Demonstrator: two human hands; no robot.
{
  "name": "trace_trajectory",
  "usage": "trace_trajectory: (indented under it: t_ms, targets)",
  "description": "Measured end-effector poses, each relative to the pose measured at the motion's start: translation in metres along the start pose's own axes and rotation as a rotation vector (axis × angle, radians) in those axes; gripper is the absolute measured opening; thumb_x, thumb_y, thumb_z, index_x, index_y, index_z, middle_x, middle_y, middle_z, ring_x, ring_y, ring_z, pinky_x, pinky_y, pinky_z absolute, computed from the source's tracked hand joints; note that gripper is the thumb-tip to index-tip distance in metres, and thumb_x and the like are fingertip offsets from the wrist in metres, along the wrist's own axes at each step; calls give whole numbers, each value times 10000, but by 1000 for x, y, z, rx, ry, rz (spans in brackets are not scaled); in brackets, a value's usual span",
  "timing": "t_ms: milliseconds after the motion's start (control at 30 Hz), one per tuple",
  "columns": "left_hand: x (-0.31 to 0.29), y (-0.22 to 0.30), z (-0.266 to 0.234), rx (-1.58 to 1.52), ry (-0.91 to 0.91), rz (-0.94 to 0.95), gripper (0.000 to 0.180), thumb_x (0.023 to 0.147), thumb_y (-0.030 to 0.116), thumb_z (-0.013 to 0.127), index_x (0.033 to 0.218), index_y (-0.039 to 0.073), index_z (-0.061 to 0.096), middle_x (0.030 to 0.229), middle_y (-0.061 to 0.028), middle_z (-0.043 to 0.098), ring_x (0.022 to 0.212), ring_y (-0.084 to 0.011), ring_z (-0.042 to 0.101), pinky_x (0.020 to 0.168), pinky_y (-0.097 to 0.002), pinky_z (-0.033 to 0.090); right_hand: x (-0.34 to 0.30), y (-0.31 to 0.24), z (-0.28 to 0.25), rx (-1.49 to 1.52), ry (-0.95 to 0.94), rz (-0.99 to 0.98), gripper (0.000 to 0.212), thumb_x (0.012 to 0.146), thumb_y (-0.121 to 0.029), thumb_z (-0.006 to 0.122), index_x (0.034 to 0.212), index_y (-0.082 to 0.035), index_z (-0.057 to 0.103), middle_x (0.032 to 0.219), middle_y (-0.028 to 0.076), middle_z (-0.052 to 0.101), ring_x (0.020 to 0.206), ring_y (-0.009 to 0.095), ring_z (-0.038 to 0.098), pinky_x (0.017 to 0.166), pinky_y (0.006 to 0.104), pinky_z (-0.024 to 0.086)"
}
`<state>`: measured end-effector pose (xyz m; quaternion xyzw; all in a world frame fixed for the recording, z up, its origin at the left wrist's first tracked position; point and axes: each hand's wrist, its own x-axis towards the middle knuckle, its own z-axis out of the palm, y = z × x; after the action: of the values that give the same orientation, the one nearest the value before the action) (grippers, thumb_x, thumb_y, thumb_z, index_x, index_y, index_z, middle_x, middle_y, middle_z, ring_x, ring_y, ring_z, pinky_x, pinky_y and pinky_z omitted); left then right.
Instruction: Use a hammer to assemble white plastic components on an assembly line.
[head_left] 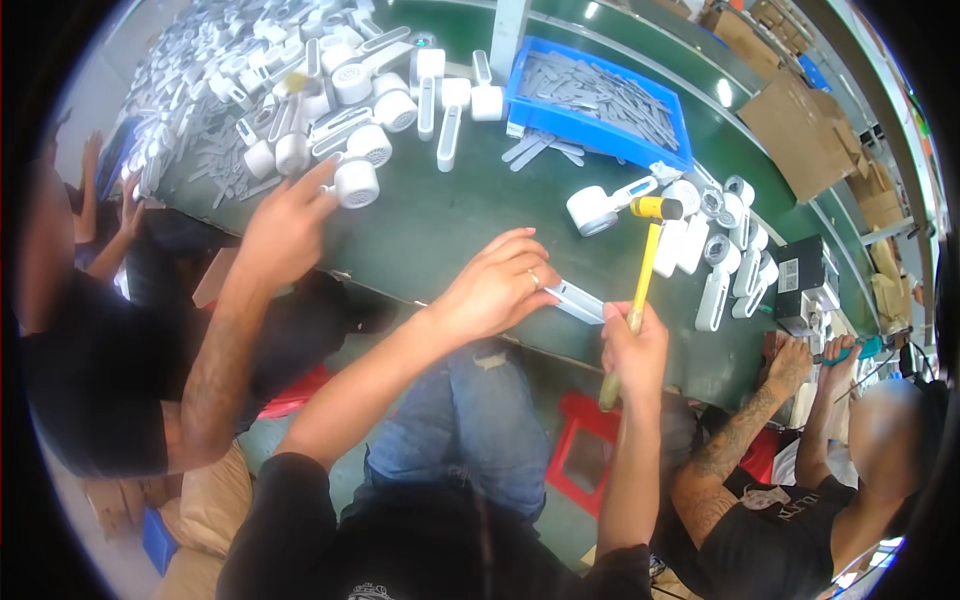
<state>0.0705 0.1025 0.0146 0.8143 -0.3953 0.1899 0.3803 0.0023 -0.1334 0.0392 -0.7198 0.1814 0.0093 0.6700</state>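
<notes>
At the table's near edge, my left hand [497, 285], with a ring on one finger, grips one end of a long pale plastic handle piece [577, 303] with a groove along it. My right hand [637, 352] is wrapped round the handle of a small mallet [646, 262], whose yellow and black head points up and away. The right thumb is close to the far end of the plastic piece; whether it touches cannot be made out. Beyond my hands lies a white round-headed part with a handle [592, 210].
A blue tray [600, 145] of flat grey strips stands at the back. White handled parts [350, 85] heap at the left, more [722, 240] at the right beside a black box [806, 280]. A co-worker's hand [280, 225] reaches in from the left; another person's hands [790, 365] work at the right.
</notes>
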Motion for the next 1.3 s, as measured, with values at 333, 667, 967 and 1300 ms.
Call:
trace_trajectory:
  t_ms: [333, 667, 967, 1300]
  targets:
    - [5, 0, -3, 5, -40, 56, 226, 838, 132, 861, 1003, 46, 732, 1001, -90, 700, 1052, -301, 680, 1065, -471, 531, 10, -9, -7, -87, -129, 154, 337, 1066, -197, 694, 1337, 1, 669, 750, 40, 652, 438, 70, 472, 385, 257, 342]
    - [2, -1, 1, 82, -80, -30, 260, 831, 186, 867, 1071, 120, 793, 1049, -53, 742, 1102, -272, 694, 1082, -457, 522, 9, 10, 2, 178, -73, 188, 313, 1058, -224, 711, 1255, 18, 687, 698, 31, 623, 453, 84, 484, 386, 255, 350]
    - [32, 6, 5, 207, -308, 211, 251, 916, 210, 757, 1134, 289, 853, 942, -1, 758, 1007, -169, 737, 1269, -526, 378, 5, 12, 5, 149, -8, 118, 271, 1075, -221, 691, 1200, 20, 696, 680, 26, 623, 447, 79, 478, 389, 261, 369]
    - [28, 9, 2, 163, -224, 199, 222, 873, 166, 796, 1072, 231, 870, 863, 12, 733, 900, -165, 728, 1262, -510, 387, -129, -20, -24, -291, -30, -5, 533, 1192, -290, 362, 1703, -139, 335, 637, 3, 509, 495, 77, 485, 472, 282, 421]
